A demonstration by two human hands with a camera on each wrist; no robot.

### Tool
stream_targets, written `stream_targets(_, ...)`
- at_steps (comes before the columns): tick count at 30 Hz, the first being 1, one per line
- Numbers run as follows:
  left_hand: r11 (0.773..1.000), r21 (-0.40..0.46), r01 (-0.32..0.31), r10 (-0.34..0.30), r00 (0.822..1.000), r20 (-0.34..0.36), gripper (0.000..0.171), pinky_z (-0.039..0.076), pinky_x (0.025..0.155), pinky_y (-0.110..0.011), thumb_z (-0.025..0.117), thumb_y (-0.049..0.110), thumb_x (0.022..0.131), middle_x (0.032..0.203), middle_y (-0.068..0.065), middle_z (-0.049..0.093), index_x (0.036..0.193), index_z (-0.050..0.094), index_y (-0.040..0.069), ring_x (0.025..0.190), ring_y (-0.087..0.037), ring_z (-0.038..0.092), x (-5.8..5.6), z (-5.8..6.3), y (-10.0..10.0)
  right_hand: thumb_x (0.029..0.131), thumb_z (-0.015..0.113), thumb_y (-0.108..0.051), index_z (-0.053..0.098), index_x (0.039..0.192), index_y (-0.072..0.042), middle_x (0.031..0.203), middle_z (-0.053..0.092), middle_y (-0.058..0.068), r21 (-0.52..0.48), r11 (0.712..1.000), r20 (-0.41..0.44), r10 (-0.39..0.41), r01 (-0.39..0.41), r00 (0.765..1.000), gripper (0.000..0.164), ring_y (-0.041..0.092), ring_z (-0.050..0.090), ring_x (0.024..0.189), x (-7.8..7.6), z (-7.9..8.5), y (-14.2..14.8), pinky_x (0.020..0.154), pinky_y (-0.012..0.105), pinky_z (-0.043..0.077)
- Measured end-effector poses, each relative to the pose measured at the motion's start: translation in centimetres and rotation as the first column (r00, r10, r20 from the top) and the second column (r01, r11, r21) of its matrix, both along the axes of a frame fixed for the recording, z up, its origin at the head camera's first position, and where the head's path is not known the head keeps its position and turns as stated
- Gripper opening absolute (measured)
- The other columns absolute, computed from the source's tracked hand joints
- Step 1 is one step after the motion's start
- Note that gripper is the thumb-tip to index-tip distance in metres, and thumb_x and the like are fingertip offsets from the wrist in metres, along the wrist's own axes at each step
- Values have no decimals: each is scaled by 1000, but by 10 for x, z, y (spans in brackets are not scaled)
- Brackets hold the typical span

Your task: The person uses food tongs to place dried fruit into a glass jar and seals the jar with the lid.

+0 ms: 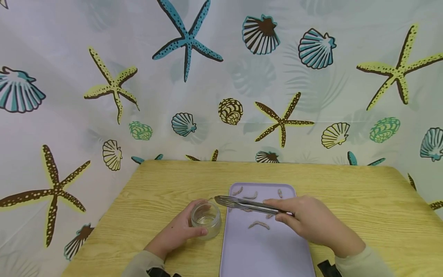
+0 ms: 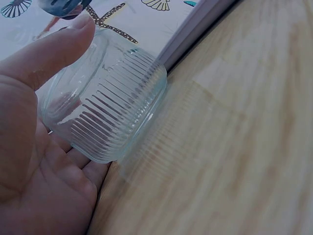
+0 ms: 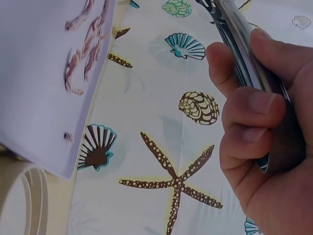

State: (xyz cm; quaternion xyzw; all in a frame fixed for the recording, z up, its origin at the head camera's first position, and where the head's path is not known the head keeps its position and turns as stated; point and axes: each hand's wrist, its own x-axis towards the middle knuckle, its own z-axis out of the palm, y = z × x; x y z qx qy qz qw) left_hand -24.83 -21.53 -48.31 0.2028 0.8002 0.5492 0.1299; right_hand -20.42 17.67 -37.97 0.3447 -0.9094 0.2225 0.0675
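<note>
My left hand [image 1: 180, 231] holds a small clear glass jar [image 1: 212, 231] just left of the tray, thumb on the near side. In the left wrist view the jar [image 2: 117, 98] has ribbed sides and tilts in that picture, close over the wooden tabletop. My right hand [image 1: 311, 221] grips metal tongs [image 1: 249, 204] by the handle end. Their tips reach left over the tray's edge to the jar's rim, a thin sliver showing at the end. Several small, curled, brownish pieces like dried shrimp [image 1: 258, 224] lie on the lilac tray [image 1: 266, 256].
A light wooden table [image 1: 173, 181] carries the tray. Behind and at the sides hangs a white cloth [image 1: 214, 88] printed with starfish and shells. In the right wrist view a pale curved rim [image 3: 41, 196] shows at the lower left.
</note>
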Motion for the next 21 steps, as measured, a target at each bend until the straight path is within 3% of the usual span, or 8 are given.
stream_targets(12,999,42,3,-5,998,56,82,33,112,-48,77,24,92,156,-8,40,157,28,15,143,-28,39,0,0,0,99,67,-33,63,139,-34,115,71,-14,-10,999,-23,49,-49,999,40,-1,46,62,4,-4,-14,59,23,42)
stream_targets(17,999,38,-6,4,998,60,83,35,110,-44,78,23,92,152,-3,44,158,28,16,135,-24,47,1,1,0,100,63,-39,62,140,-33,105,69,-20,1,998,-16,59,-59,998,40,-3,50,67,6,-5,-17,61,23,43)
stream_targets(21,999,42,8,-9,999,43,81,36,110,-46,77,22,93,154,-7,42,157,28,14,137,-27,45,1,1,0,101,61,-42,62,141,-33,93,64,-25,9,998,-3,61,-61,998,41,-4,53,72,8,-4,-18,64,24,45)
